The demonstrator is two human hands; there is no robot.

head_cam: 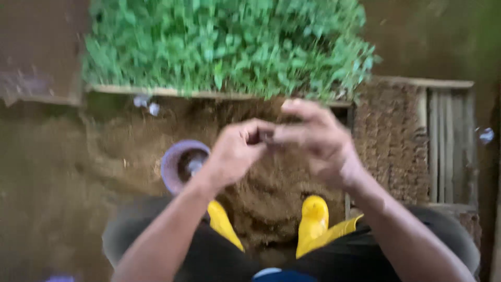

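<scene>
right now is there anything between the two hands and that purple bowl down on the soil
Nothing visible does. The left hand and right hand meet in the air, pinching something small and dark. The purple bowl sits on the brown soil just left of the left wrist, with open space between.

green seedling bed (229,47) | purple bowl (175,164) | 2 yellow boots (313,222) | possibly wooden slats (449,146)

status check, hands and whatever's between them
Left hand and right hand meet fingertip to fingertip, pinching something small and dark; too blurred to identify. Purple cup on the soil below. Nothing in the way.
</scene>
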